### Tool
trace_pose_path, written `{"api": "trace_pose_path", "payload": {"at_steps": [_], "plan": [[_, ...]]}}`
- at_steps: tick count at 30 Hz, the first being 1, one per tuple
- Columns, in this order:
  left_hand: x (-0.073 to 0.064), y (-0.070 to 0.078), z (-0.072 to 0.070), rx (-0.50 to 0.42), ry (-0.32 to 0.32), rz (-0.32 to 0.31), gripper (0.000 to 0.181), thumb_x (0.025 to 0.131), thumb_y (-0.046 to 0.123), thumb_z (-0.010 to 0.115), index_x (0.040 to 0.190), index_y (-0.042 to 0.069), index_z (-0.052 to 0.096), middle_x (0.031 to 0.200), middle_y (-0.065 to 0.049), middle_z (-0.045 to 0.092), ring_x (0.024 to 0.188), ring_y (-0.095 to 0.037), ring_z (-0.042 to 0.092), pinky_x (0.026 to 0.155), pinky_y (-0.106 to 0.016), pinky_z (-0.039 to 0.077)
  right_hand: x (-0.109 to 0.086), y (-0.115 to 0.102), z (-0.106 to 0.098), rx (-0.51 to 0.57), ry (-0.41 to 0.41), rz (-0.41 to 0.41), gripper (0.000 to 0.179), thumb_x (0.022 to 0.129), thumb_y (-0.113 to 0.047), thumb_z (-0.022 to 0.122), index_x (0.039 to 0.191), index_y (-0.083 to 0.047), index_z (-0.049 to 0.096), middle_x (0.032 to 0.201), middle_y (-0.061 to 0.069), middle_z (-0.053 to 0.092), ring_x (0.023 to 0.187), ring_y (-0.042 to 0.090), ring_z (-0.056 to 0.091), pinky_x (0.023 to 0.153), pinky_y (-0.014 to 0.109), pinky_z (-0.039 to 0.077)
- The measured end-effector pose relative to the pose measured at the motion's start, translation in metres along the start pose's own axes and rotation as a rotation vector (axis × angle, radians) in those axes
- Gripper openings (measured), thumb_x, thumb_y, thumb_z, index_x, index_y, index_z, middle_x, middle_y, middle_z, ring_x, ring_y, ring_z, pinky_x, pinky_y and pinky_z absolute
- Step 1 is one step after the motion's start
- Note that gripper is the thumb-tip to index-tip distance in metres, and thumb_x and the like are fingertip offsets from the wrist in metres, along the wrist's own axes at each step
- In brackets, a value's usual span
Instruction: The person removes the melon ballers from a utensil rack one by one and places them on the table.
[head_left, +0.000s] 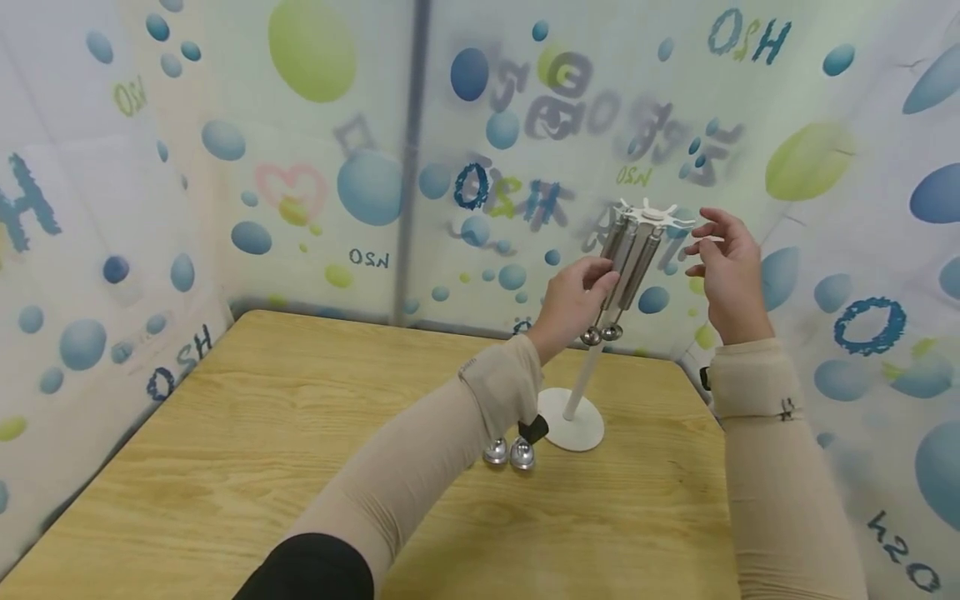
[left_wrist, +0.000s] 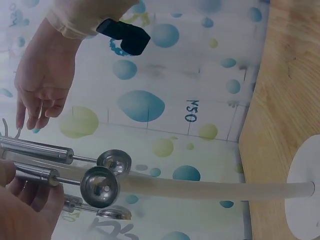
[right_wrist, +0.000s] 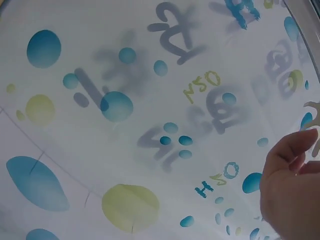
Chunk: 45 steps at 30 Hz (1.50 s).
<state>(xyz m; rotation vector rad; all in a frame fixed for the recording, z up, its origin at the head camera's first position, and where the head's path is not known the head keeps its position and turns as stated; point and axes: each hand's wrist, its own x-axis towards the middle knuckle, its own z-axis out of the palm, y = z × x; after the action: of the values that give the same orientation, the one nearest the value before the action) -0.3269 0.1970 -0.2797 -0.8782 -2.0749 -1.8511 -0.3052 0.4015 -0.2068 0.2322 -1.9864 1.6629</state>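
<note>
A white stand (head_left: 586, 383) carries a star-shaped top with hooks (head_left: 654, 217). Several steel melon ballers (head_left: 637, 271) hang from it, round bowls downward. My left hand (head_left: 573, 300) is at their left side. In the left wrist view its thumb and fingers pinch one melon baller's handle (left_wrist: 35, 172), whose bowl (left_wrist: 100, 187) faces the camera. My right hand (head_left: 729, 275) is raised at the right of the hooks, fingers loosely bent, holding nothing. Whether its fingertips touch a hook (right_wrist: 312, 120) cannot be told.
The stand's round white base (head_left: 573, 433) rests on a wooden table (head_left: 322, 383). Steel bowls of further melon ballers (head_left: 522, 455) lie on the table, partly hidden behind my left forearm. Patterned curtains (head_left: 315, 150) enclose the table at the back and sides.
</note>
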Motion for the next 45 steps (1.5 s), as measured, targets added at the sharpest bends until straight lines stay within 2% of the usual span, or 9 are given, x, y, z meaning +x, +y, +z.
{"api": "trace_pose_path", "payload": {"at_steps": [4,10,16,21,32,39,45], "plan": [[-0.001,0.001,-0.002,-0.028,0.015,-0.021,0.032,0.105,0.027,0.058,0.131,0.009,0.064,0.120,-0.002,0.071,0.108,-0.012,0.065,0.088,-0.023,0.052,-0.002,-0.001,0.008,-0.103,0.062,-0.076,0.033,0.107,-0.009,0.047,0.139,-0.009,0.057,0.111,-0.003,0.054,0.091,0.011,0.057,0.064,0.014,0.049],[-0.002,0.006,-0.003,-0.075,0.013,-0.060,0.032,0.102,0.023,0.064,0.131,0.007,0.064,0.114,-0.004,0.073,0.099,-0.009,0.066,0.078,-0.022,0.054,0.004,-0.001,0.018,-0.243,0.085,-0.072,0.036,0.107,-0.020,0.051,0.138,-0.003,0.061,0.107,-0.009,0.062,0.088,0.008,0.059,0.065,0.015,0.049],[0.000,0.011,-0.004,-0.066,-0.002,-0.054,0.033,0.102,0.021,0.063,0.132,0.006,0.065,0.108,-0.001,0.073,0.093,-0.006,0.066,0.077,-0.020,0.053,0.017,0.000,0.018,-0.288,0.098,-0.062,0.032,0.105,-0.025,0.055,0.123,-0.003,0.070,0.091,-0.011,0.069,0.080,0.007,0.059,0.061,0.016,0.046],[0.002,0.012,-0.008,-0.038,-0.016,-0.049,0.036,0.103,0.022,0.062,0.135,0.007,0.065,0.109,-0.002,0.073,0.090,-0.004,0.066,0.073,-0.020,0.052,0.020,0.005,0.018,-0.317,0.099,-0.057,0.026,0.104,-0.025,0.056,0.113,-0.006,0.071,0.082,-0.016,0.066,0.076,0.006,0.058,0.059,0.016,0.045],[0.005,0.015,-0.014,-0.031,-0.042,-0.049,0.035,0.101,0.021,0.064,0.134,0.008,0.066,0.119,-0.002,0.073,0.092,-0.004,0.069,0.079,-0.019,0.054,0.019,0.003,0.022,-0.334,0.101,-0.036,0.026,0.105,-0.024,0.055,0.113,-0.004,0.070,0.077,-0.018,0.065,0.075,0.006,0.058,0.059,0.015,0.044],[0.004,0.018,-0.014,-0.022,-0.028,-0.046,0.034,0.101,0.021,0.065,0.133,0.008,0.066,0.115,-0.002,0.074,0.089,-0.004,0.068,0.078,-0.020,0.054,0.019,0.002,0.021,-0.341,0.101,-0.030,0.027,0.106,-0.024,0.055,0.114,-0.004,0.070,0.078,-0.019,0.064,0.076,0.006,0.057,0.060,0.015,0.044],[0.002,0.019,-0.015,-0.050,-0.018,-0.062,0.033,0.101,0.020,0.064,0.132,0.008,0.067,0.112,-0.001,0.074,0.090,-0.004,0.068,0.077,-0.022,0.054,0.017,0.002,0.021,-0.342,0.092,-0.015,0.027,0.106,-0.025,0.054,0.115,-0.004,0.070,0.080,-0.017,0.065,0.078,0.007,0.057,0.060,0.015,0.045]]}}
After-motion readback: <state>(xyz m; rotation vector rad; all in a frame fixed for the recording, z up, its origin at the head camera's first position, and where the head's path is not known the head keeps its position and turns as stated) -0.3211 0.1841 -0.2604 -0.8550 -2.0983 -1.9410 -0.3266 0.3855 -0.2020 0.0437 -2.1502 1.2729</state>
